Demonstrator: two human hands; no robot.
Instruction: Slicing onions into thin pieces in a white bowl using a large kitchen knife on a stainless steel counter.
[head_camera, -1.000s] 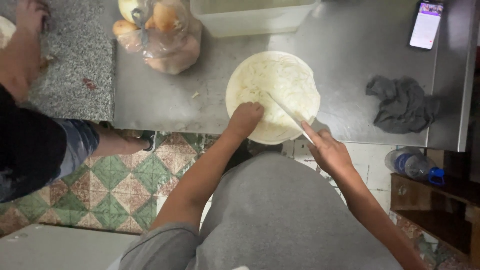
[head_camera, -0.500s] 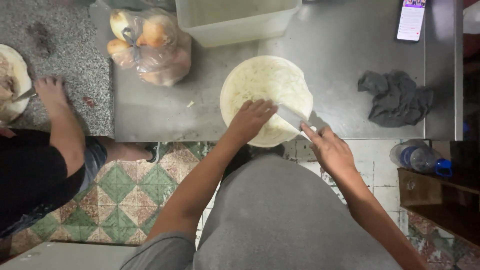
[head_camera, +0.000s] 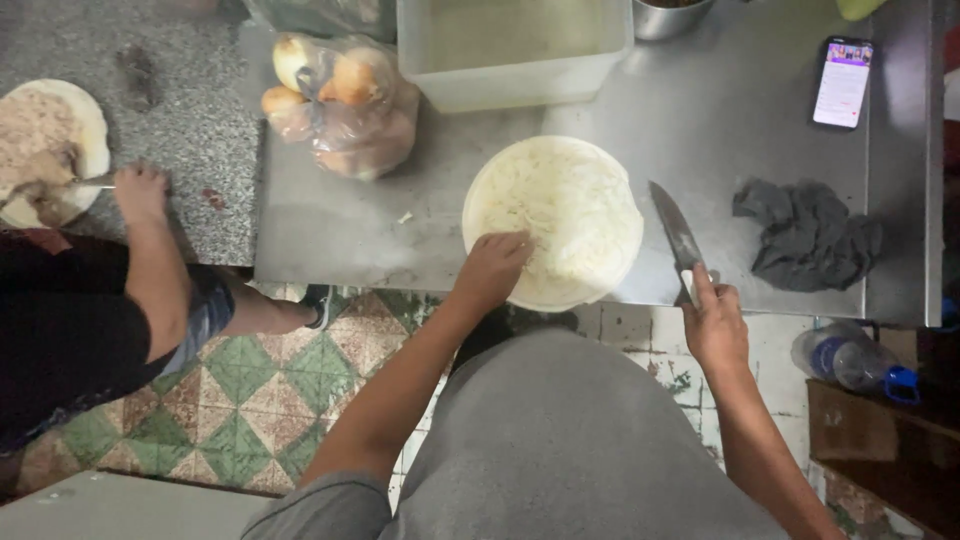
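A round white cutting board (head_camera: 590, 170) covered with pale shredded food lies on the steel table (head_camera: 440, 220). My left hand (head_camera: 492, 268) rests on the board's near left edge, fingers in the shreds. My right hand (head_camera: 715, 325) grips the handle of a kitchen knife (head_camera: 675, 232), its blade flat on the table just right of the board, tip pointing away from me.
A plastic bag of onions (head_camera: 340, 95) and a clear tub (head_camera: 515, 50) sit at the back. A phone (head_camera: 842, 82) and dark grey rag (head_camera: 808, 235) lie right. Another person's hand (head_camera: 140, 190) works at a board (head_camera: 50, 140) on the left counter. A bottle (head_camera: 850, 358) lies below.
My right hand pulled the knife off the board and laid it on the table to the right. My left hand slid to the board's near edge. The view shifted left.
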